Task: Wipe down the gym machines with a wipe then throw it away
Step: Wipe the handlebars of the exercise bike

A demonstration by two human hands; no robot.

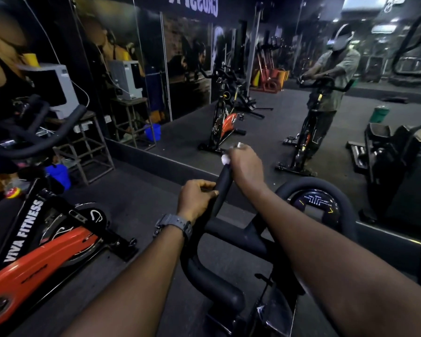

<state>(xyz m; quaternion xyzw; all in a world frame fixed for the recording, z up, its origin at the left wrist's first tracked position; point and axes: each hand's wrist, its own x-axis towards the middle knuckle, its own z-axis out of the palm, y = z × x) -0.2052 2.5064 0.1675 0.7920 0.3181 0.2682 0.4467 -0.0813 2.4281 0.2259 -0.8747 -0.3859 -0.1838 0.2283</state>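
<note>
Far left: second spin bike (41, 249), orange and black frame lettered "VIVA FITNESS", standing on the dark floor (136, 205); its black handlebars reach into the upper left of the view. Behind it, a metal-frame table (90, 142) carrying a grey boxy appliance (58, 91), with a blue bucket (58, 176) on the floor beside the table. Centre: left hand (196, 199), grey watch (174, 226) on the wrist, fingers curled round the lower part of the bike's forward-pointing black handlebar horn (223, 188); thumb lies along the grip. Right hand (247, 165) sits higher on the same horn, at its tip, fingers closed over a white wipe (226, 160); the wipe is bunched against the horn end, with a small bit showing above the knuckles. Both forearms run in from the lower edge. Right of the hands: round console display (316, 207) inside the looped handlebar (326, 188) of the bike in use. Beyond, a wall mirror (265, 93) reflects the person at the bike and another orange bike. Far right: a black machine (387, 152), partly cut off by the frame edge.
</note>
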